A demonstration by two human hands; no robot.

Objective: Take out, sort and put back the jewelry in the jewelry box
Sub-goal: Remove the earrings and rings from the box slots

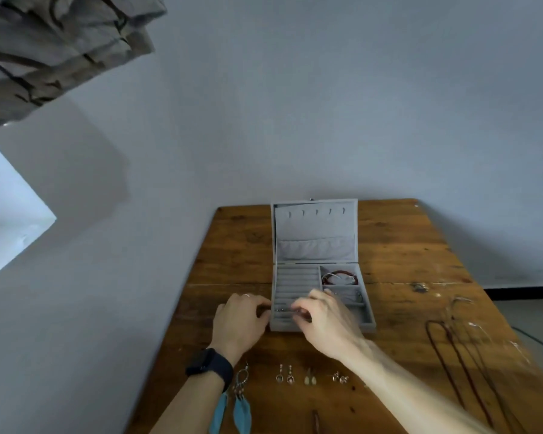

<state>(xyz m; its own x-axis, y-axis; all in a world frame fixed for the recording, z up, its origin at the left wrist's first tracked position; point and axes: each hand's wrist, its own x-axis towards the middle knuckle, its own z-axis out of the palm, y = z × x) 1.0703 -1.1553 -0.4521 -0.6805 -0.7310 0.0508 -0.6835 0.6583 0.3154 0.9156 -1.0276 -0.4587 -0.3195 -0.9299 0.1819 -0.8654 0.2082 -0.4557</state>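
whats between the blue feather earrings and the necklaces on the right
Head view: a dangly pair, a pale pair and a stud-like pair of small earrings lie in a row on the table, and the right forearm crosses the stretch.

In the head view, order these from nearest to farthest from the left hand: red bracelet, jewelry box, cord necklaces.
1. jewelry box, touching the left hand at its left wall.
2. red bracelet, in the box's back right compartment.
3. cord necklaces, far right on the table.

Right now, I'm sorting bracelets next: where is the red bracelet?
Head view: the red bracelet lies in the far-right compartment of the jewelry box, below the open lid, beyond the right hand.
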